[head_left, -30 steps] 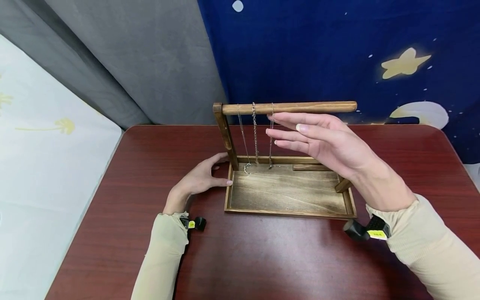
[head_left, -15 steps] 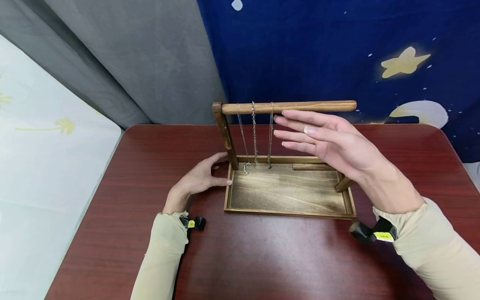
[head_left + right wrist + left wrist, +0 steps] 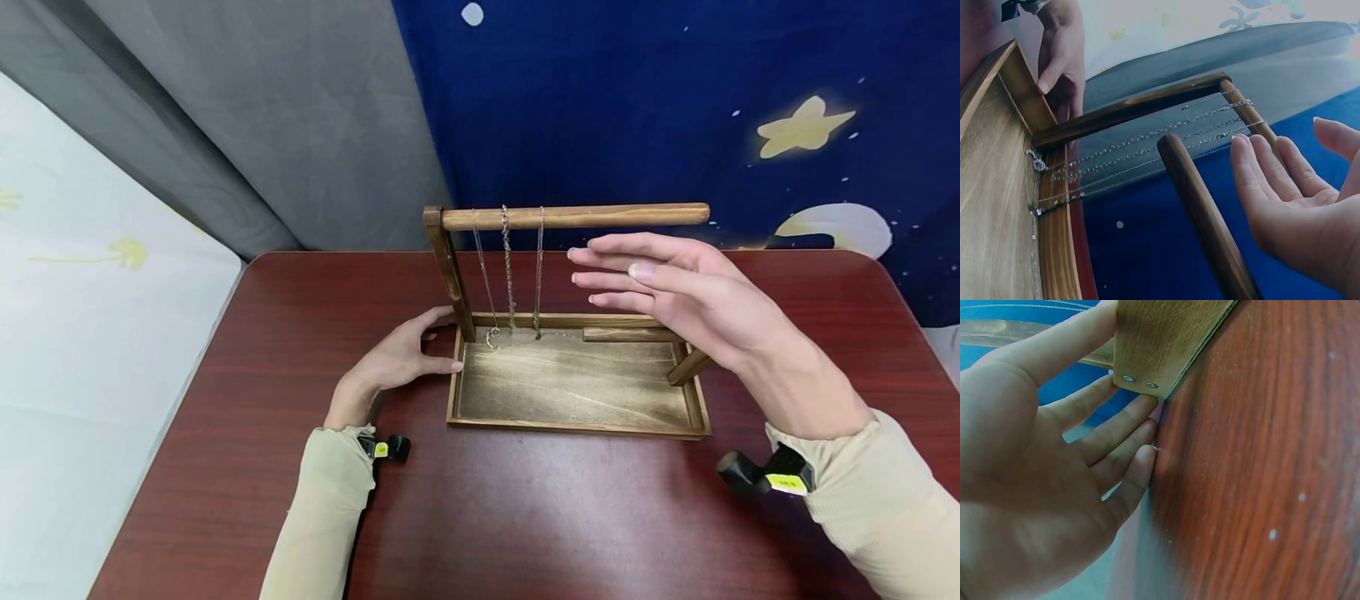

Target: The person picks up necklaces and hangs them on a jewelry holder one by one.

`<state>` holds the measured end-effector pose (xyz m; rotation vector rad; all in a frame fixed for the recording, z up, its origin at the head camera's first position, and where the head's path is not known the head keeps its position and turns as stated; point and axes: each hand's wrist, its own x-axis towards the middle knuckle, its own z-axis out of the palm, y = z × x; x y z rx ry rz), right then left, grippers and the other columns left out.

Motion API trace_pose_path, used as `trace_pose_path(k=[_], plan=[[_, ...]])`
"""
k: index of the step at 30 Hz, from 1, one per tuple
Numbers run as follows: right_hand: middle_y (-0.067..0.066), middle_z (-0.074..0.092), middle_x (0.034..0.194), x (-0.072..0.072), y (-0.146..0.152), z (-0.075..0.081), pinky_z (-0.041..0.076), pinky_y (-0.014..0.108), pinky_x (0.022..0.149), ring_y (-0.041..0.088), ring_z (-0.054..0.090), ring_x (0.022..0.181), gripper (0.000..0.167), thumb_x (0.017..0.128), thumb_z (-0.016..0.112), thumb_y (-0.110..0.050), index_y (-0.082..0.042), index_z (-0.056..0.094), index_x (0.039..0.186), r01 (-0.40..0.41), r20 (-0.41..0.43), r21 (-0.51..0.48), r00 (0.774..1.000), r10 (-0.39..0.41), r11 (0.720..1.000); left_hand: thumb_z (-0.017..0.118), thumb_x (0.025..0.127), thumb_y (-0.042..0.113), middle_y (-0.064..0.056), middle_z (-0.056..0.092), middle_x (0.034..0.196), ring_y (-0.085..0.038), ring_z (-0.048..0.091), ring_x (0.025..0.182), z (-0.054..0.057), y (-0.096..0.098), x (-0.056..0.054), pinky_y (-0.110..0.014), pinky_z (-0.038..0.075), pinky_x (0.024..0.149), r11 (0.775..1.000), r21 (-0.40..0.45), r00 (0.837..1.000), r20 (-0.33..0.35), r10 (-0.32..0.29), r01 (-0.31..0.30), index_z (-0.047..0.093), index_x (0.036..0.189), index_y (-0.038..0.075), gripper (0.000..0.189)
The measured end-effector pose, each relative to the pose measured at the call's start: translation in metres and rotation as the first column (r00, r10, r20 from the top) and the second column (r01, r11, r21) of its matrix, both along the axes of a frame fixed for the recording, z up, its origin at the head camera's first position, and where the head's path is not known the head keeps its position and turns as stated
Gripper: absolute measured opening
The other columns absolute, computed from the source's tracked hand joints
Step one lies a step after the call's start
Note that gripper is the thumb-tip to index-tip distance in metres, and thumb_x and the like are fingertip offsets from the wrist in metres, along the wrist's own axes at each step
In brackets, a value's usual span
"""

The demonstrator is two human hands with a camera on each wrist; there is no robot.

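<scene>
A wooden jewelry stand (image 3: 570,392) has a tray base, a left post and a top bar. Three fine necklaces hang over the bar's left part: one with a round pendant (image 3: 492,333), a thicker chain (image 3: 507,258) and a thin one (image 3: 539,267). My left hand (image 3: 397,354) holds the tray's back left corner, thumb on the side wall (image 3: 1166,344) and fingers by the back edge. To the right of the necklaces, my right hand (image 3: 697,292) is in the air below the bar, its fingers extended, touching no necklace. It hides most of the right post.
A short rod (image 3: 630,334) with a free left end crosses the back right of the stand, plainer in the right wrist view. The stand sits on a reddish brown table (image 3: 540,508). Behind hang grey (image 3: 300,125) and blue starry curtains (image 3: 600,100).
My right hand has drawn back to the right, away from the thin necklace. That necklace hangs straighter now. My left hand keeps its place on the stand.
</scene>
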<state>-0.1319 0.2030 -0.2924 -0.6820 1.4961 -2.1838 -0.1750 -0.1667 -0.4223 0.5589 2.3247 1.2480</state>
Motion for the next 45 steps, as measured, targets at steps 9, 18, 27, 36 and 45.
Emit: trace_pose_path(k=[9,18,27,36,45], plan=[[0.026,0.048,0.145,0.003,0.008,-0.003,0.044,0.047,0.106,0.041,0.048,0.132,0.039,0.103,0.037,0.008,0.012,0.044,0.141,0.033,-0.068,0.068,0.997,-0.029,0.997,0.082,0.084,0.020,-0.010,0.044,0.151,-0.028,0.038,0.140,0.001,0.001,0.000,-0.047,0.031,0.115,1.000,-0.001,1.000,-0.004,0.001,-0.001,0.038,0.152,0.010,0.082],[0.027,0.051,0.141,0.013,0.014,-0.007,0.046,0.045,0.104,0.040,0.052,0.128,0.038,0.101,0.037,0.011,0.016,0.045,0.138,0.082,-0.116,0.106,0.991,-0.070,0.991,0.083,0.083,0.017,-0.009,0.044,0.151,-0.024,0.038,0.140,0.001,0.004,0.000,-0.044,0.032,0.115,1.000,0.018,1.000,-0.013,-0.019,0.020,0.039,0.151,0.009,0.081],[0.036,0.047,0.139,0.018,0.023,-0.009,0.047,0.046,0.102,0.046,0.050,0.127,0.037,0.101,0.033,0.013,0.022,0.041,0.136,0.117,-0.149,0.067,0.983,-0.106,0.991,0.079,0.085,0.008,-0.018,0.040,0.152,-0.033,0.035,0.142,0.012,0.008,0.006,-0.050,0.029,0.116,1.000,0.021,1.000,0.005,-0.004,0.004,0.035,0.151,0.001,0.080],[0.030,0.052,0.137,0.025,0.026,-0.008,0.049,0.040,0.101,0.039,0.054,0.127,0.035,0.100,0.037,0.014,0.022,0.044,0.134,0.157,-0.144,0.108,0.980,-0.140,0.982,0.077,0.086,0.004,-0.023,0.041,0.151,-0.039,0.035,0.140,0.036,0.011,0.016,-0.052,0.029,0.115,1.000,0.024,1.000,0.013,-0.008,0.007,0.035,0.150,-0.005,0.077],[0.032,0.053,0.135,0.037,0.029,-0.007,0.051,0.041,0.099,0.040,0.056,0.124,0.035,0.099,0.036,0.018,0.022,0.045,0.133,0.185,-0.184,0.102,0.969,-0.164,0.977,0.078,0.085,0.004,-0.022,0.040,0.151,-0.039,0.036,0.140,0.036,0.011,0.016,-0.052,0.030,0.115,1.000,0.015,1.000,0.016,0.000,0.000,0.035,0.150,-0.004,0.078]])
